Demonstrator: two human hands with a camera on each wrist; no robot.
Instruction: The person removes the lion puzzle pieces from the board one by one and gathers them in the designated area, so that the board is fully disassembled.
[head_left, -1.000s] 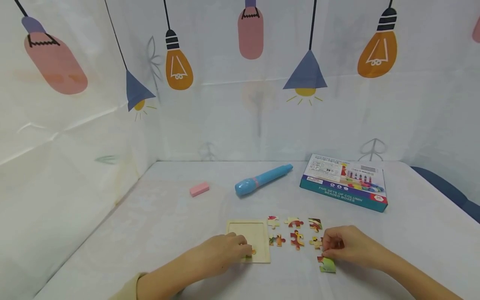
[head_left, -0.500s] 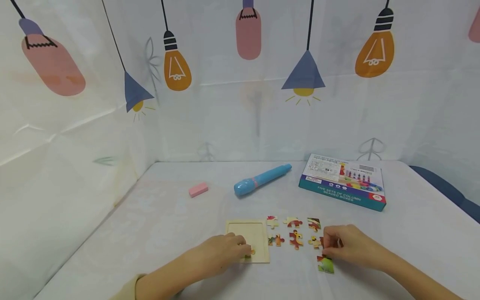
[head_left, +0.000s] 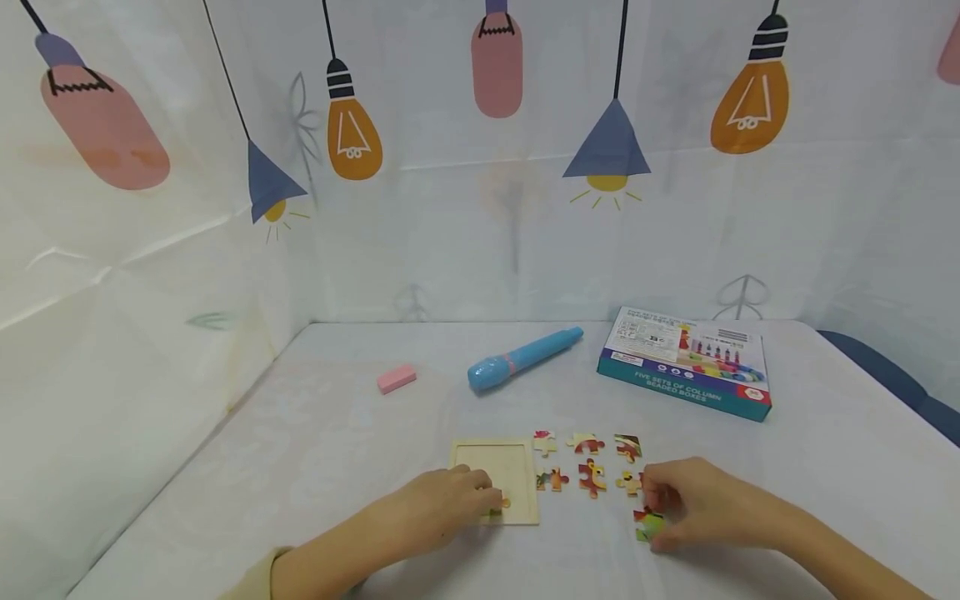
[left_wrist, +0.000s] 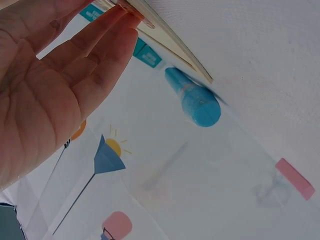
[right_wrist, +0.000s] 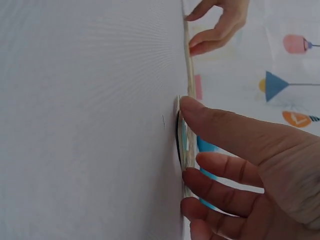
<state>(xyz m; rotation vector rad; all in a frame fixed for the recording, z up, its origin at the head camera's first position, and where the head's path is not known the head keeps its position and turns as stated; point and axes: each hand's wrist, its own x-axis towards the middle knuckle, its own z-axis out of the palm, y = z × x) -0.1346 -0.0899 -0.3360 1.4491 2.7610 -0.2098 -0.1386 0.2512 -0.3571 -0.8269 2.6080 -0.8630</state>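
My left hand (head_left: 442, 508) rests over the shallow wooden puzzle tray (head_left: 531, 483), fingertips on a puzzle piece (head_left: 496, 505) at its lower part. In the left wrist view those fingers (left_wrist: 107, 55) look fairly straight, touching the piece inside the tray. To the right, my right hand (head_left: 708, 504) pinches a green and red puzzle piece (head_left: 647, 525) by its edges, thumb at the near edge and fingers at the far one. The right wrist view shows this piece edge-on (right_wrist: 181, 137), low at the tabletop. Several bear-picture pieces (head_left: 592, 478) lie between the hands.
Behind the pieces lie a light-blue microphone-shaped tube (head_left: 525, 358), a pink eraser-like block (head_left: 397, 379) and a flat box of beads (head_left: 686, 362). A white curtain printed with lamps (head_left: 502, 208) hangs at the table's back and left.
My right hand has shifted from the puzzle piece's top right edge to around it, thumb now at the near edge. The left hand stays on the tray.
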